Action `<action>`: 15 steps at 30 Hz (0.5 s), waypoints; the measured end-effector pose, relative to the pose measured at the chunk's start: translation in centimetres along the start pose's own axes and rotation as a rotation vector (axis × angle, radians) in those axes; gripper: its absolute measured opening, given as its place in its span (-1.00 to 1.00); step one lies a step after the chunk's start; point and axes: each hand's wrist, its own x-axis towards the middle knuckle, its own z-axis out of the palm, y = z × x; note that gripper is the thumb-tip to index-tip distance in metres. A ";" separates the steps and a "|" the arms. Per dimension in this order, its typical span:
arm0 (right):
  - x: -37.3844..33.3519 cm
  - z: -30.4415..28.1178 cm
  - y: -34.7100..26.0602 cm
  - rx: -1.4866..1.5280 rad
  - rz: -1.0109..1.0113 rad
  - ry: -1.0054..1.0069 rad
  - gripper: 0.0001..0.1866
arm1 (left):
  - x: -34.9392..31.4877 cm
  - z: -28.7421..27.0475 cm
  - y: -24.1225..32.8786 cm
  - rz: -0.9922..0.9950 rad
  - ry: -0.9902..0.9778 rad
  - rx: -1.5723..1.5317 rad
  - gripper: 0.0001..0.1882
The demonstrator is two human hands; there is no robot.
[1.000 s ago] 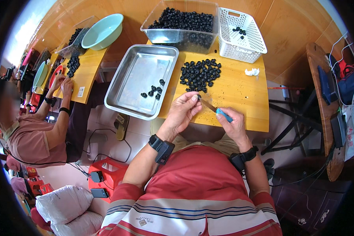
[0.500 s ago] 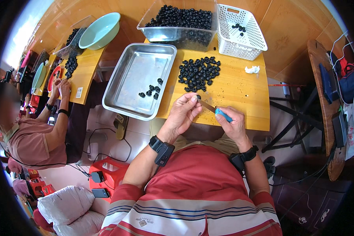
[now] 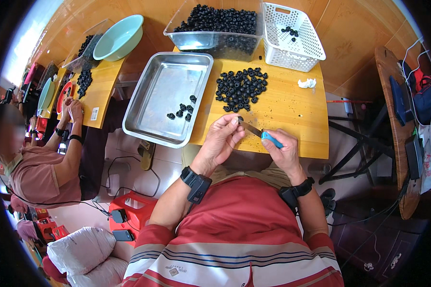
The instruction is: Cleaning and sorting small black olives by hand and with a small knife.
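Between thumb and fingers, my left hand [image 3: 221, 138] pinches a small black round piece [image 3: 240, 119], mostly covered by the fingertips. My right hand [image 3: 284, 149] grips the blue handle [image 3: 271, 139] of a knife, whose blade [image 3: 252, 128] reaches left to the black piece. A pile of black ring-like pieces [image 3: 241, 88] lies on the wooden table [image 3: 287, 115] beyond my hands. To its left, a metal tray [image 3: 153, 93] overhangs the table edge and holds several such pieces [image 3: 183, 109] near its right side. What the blade tip touches is too small to tell.
At the back stand a clear bin [image 3: 210, 40] full of black pieces and a white perforated basket [image 3: 292, 52] holding several. Crumpled white tissue [image 3: 307, 83] lies at the right. A co-worker [image 3: 48, 162] sits left at another table. A red stool [image 3: 131, 210] stands lower left.
My hands stay almost in place, with the knife blade still at the black piece. The view has shifted slightly. The co-worker's hands have moved a little.
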 end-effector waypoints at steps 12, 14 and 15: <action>0.1 0.5 0.0 0.036 -0.008 0.029 -0.70 | -0.2 -0.2 0.4 0.005 -0.060 -0.020 -0.85; 0.2 0.6 0.2 0.033 0.041 0.065 -0.69 | -0.2 -0.1 0.5 0.030 -0.053 -0.026 -0.84; 0.3 0.7 0.2 0.031 0.088 0.098 -0.68 | -0.4 -0.1 0.5 0.028 -0.053 -0.025 -0.84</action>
